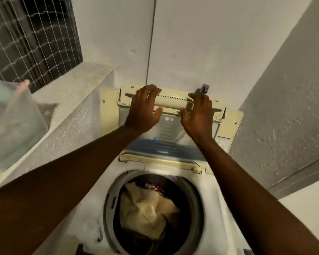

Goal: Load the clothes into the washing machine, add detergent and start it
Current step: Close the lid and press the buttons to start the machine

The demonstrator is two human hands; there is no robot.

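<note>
The top-loading washing machine [92, 214] stands below me with its folding lid [173, 129] raised against the wall. Clothes [147, 208] lie inside the drum, a cream cloth on top with dark and red fabric behind it. My left hand [143, 109] and my right hand [198, 111] both reach up to the cream handle bar [170, 102] at the lid's top edge. The fingers of each hand curl around an end of that bar. No detergent is visible.
A translucent plastic tub [13, 126] sits on the rough concrete ledge [68, 107] at the left. Behind it is a netted window grille [33, 39]. A grey cable [151, 39] runs down the white wall. A grey wall panel [287, 107] stands at the right.
</note>
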